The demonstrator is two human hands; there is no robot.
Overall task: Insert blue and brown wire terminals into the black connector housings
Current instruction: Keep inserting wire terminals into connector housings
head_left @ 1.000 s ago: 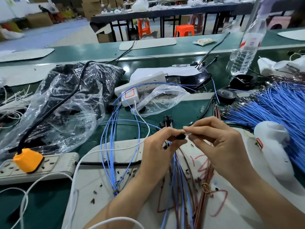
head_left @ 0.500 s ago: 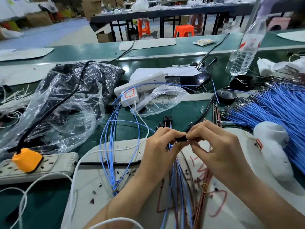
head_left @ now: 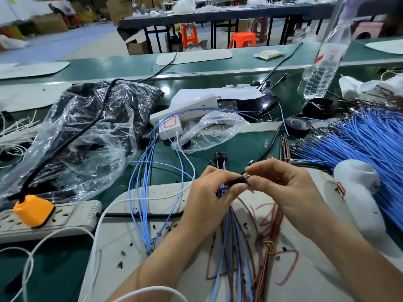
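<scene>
Left hand [head_left: 209, 199] fingers clamp black housing [head_left: 236, 182]; right hand [head_left: 283, 188] fingers pinch terminal [head_left: 247, 177]; bottle label [head_left: 329, 55] illegible.

- Factory assembly floor: long green-topped workbenches [head_left: 109, 66] cross the frame.
- Thick bundle of blue wires [head_left: 366, 138], right.
- Brown cardboard boxes [head_left: 50, 23] upper left; orange plastic stools [head_left: 242, 39] top centre.

The fingers of the left hand [head_left: 209, 199] and right hand [head_left: 283, 188] are covering most of the black connector [head_left: 236, 182], and only a sliver is showing. The metal tip [head_left: 247, 177] they are pinching beside it is looking too small and blurred to tell how deep it is sitting. The blue wire pile [head_left: 370, 140] at the table's right edge is running out of view. The power strip [head_left: 65, 216] is being cut off on the left.
</scene>
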